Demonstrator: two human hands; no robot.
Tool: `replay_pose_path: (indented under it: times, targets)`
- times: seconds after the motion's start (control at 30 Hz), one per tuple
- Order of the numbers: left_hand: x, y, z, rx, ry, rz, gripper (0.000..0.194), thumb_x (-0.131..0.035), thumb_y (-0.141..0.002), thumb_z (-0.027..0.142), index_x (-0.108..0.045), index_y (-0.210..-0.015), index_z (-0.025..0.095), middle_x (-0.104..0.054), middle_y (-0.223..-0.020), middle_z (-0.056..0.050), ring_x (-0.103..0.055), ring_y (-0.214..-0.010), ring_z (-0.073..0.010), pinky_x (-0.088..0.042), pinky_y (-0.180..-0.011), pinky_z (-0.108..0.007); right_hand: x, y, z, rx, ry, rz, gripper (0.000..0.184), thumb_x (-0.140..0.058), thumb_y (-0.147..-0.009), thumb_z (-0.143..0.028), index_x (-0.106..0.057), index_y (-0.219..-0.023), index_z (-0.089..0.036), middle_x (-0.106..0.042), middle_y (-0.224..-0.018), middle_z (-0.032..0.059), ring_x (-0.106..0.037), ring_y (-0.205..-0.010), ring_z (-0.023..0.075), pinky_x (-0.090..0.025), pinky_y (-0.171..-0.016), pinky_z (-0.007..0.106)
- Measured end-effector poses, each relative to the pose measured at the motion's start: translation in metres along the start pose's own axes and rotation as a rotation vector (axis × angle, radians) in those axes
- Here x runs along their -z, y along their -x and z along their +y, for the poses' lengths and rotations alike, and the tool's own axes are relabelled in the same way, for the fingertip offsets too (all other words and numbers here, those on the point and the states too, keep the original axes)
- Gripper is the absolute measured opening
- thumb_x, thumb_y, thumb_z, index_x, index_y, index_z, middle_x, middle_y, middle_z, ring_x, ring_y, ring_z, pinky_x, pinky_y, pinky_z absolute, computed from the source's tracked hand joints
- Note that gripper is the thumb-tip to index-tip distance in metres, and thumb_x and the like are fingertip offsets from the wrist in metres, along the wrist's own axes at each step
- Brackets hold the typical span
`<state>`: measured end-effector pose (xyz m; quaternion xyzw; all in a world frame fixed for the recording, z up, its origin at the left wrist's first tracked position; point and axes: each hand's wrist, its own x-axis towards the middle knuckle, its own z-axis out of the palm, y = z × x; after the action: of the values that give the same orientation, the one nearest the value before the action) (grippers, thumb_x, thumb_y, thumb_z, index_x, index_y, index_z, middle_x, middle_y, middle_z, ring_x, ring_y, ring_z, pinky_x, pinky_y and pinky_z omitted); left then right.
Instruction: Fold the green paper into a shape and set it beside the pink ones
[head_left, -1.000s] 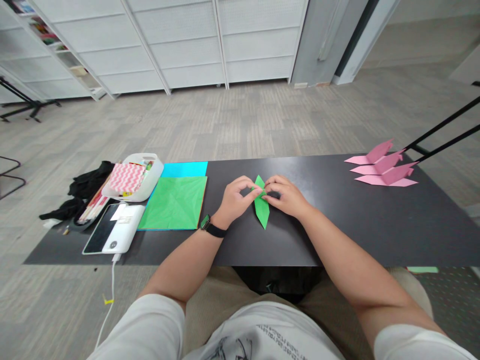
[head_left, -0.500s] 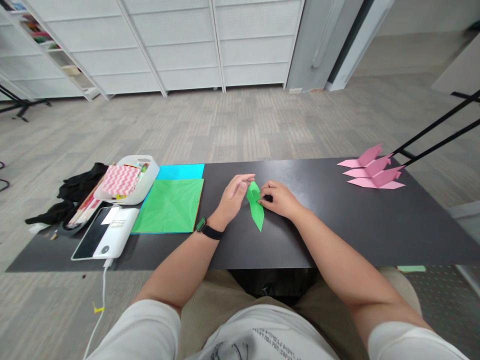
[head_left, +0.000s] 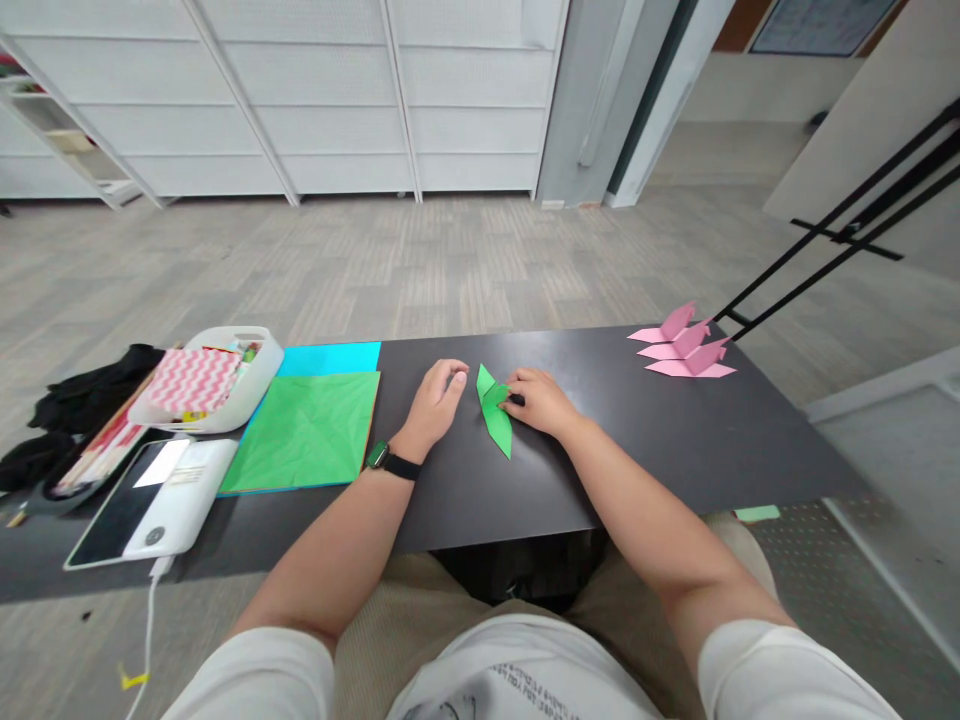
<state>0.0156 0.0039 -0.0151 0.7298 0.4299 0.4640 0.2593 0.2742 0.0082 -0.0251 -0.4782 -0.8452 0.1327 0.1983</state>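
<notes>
A green folded-paper bird (head_left: 495,412) stands on the dark table in front of me, its pointed wings spread toward and away from me. My right hand (head_left: 546,403) is at its right side, thumb and fingers closed on the folded body. A small dark spot shows under those fingers; I cannot tell if it is shadow or an object. To the left of the bird, my left hand (head_left: 435,405) is raised with fingers loosely curved and apart, touching nothing. Three pink folded-paper birds (head_left: 681,350) sit in a row at the table's far right.
Left of my hands lies a stack of square paper, green (head_left: 307,430) on top and blue (head_left: 330,357) beneath. Beyond it are a white basket (head_left: 259,385) with a pink zigzag-patterned item, a white power bank (head_left: 182,495) with a cable, and black cloth (head_left: 97,385).
My left hand has drawn away from the green bird, leaving a gap. The bird has turned slightly in my right hand. The head view has swung to the right.
</notes>
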Motion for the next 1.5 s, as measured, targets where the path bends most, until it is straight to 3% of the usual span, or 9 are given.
replay_pose_path:
  times: [0.27, 0.47, 0.57, 0.77, 0.93, 1.07, 1.17, 1.3, 1.5]
  targets:
    - [-0.002, -0.005, -0.014, 0.058, 0.031, 0.008, 0.037, -0.046, -0.111, 0.051, -0.068, -0.122, 0.023, -0.074, -0.122, -0.010, -0.070, -0.119, -0.0268, -0.052, -0.112, -0.047, 0.032, 0.015, 0.001, -0.025, 0.005, -0.081, 0.015, -0.080, -0.090, -0.022, -0.079, -0.106, -0.024, -0.074, -0.102, 0.0041, -0.069, -0.097, 0.0221, -0.050, -0.087, 0.034]
    - [-0.005, -0.007, -0.024, 0.083, 0.024, -0.012, 0.038, -0.053, -0.109, 0.052, -0.068, -0.126, 0.021, -0.074, -0.123, -0.011, -0.071, -0.117, -0.0269, -0.054, -0.112, -0.048, 0.016, 0.024, -0.005, -0.070, 0.064, -0.038, 0.003, -0.078, -0.094, -0.022, -0.076, -0.096, -0.023, -0.072, -0.100, 0.0047, -0.067, -0.098, 0.0225, -0.048, -0.091, 0.034]
    - [-0.005, -0.009, -0.029, 0.089, 0.014, -0.006, 0.036, -0.056, -0.106, 0.050, -0.068, -0.125, 0.021, -0.074, -0.124, -0.011, -0.071, -0.115, -0.0266, -0.055, -0.111, -0.047, 0.013, 0.030, 0.000, -0.080, 0.046, -0.025, 0.007, -0.078, -0.094, -0.020, -0.074, -0.089, -0.022, -0.070, -0.095, 0.0045, -0.066, -0.095, 0.0227, -0.047, -0.087, 0.034]
    - [-0.004, -0.010, -0.036, 0.073, -0.025, -0.018, 0.035, -0.063, -0.100, 0.048, -0.070, -0.122, 0.021, -0.074, -0.120, -0.011, -0.073, -0.111, -0.0267, -0.056, -0.111, -0.048, 0.038, 0.079, 0.020, -0.101, -0.046, -0.007, 0.012, -0.081, -0.090, -0.017, -0.073, -0.083, -0.023, -0.067, -0.087, 0.0017, -0.064, -0.083, 0.0196, -0.046, -0.080, 0.031]
    - [-0.001, -0.010, -0.040, 0.092, -0.060, -0.047, 0.035, -0.063, -0.099, 0.049, -0.072, -0.118, 0.022, -0.076, -0.118, -0.010, -0.074, -0.109, -0.0269, -0.057, -0.110, -0.048, 0.077, 0.159, 0.043, -0.239, -0.056, 0.190, 0.013, -0.072, -0.097, -0.032, -0.076, -0.088, -0.024, -0.070, -0.089, 0.0034, -0.066, -0.084, 0.0209, -0.049, -0.079, 0.033]
    - [0.001, -0.011, -0.042, 0.094, -0.093, -0.066, 0.035, -0.062, -0.098, 0.049, -0.075, -0.116, 0.022, -0.076, -0.116, -0.009, -0.074, -0.107, -0.0265, -0.057, -0.109, -0.047, 0.106, 0.218, 0.077, -0.531, 0.061, 0.432, 0.019, -0.070, -0.094, -0.042, -0.077, -0.088, -0.025, -0.074, -0.086, 0.0039, -0.065, -0.077, 0.0220, -0.048, -0.075, 0.034]
    - [0.003, -0.011, -0.042, 0.097, -0.108, -0.086, 0.036, -0.061, -0.097, 0.050, -0.076, -0.114, 0.022, -0.076, -0.115, -0.009, -0.074, -0.106, -0.0265, -0.058, -0.109, -0.046, 0.122, 0.243, 0.105, -0.727, 0.139, 0.633, 0.024, -0.071, -0.089, -0.047, -0.074, -0.084, -0.024, -0.074, -0.080, 0.0044, -0.063, -0.073, 0.0228, -0.048, -0.075, 0.035]
    - [0.005, -0.011, -0.040, 0.099, -0.129, -0.101, 0.036, -0.061, -0.096, 0.050, -0.076, -0.113, 0.022, -0.076, -0.114, -0.009, -0.074, -0.105, -0.0267, -0.058, -0.107, -0.047, 0.135, 0.246, 0.137, -0.904, 0.185, 0.821, 0.027, -0.068, -0.088, -0.049, -0.070, -0.081, -0.022, -0.073, -0.079, 0.0061, -0.065, -0.075, 0.0244, -0.050, -0.078, 0.037]
    - [0.007, -0.010, -0.037, 0.093, -0.138, -0.100, 0.034, -0.060, -0.096, 0.049, -0.076, -0.111, 0.022, -0.076, -0.112, -0.009, -0.074, -0.104, -0.0266, -0.059, -0.105, -0.046, 0.136, 0.212, 0.177, -0.964, 0.375, 0.817, 0.024, -0.068, -0.086, -0.039, -0.077, -0.094, -0.018, -0.069, -0.113, 0.0164, -0.062, -0.111, 0.0306, -0.050, -0.104, 0.044]
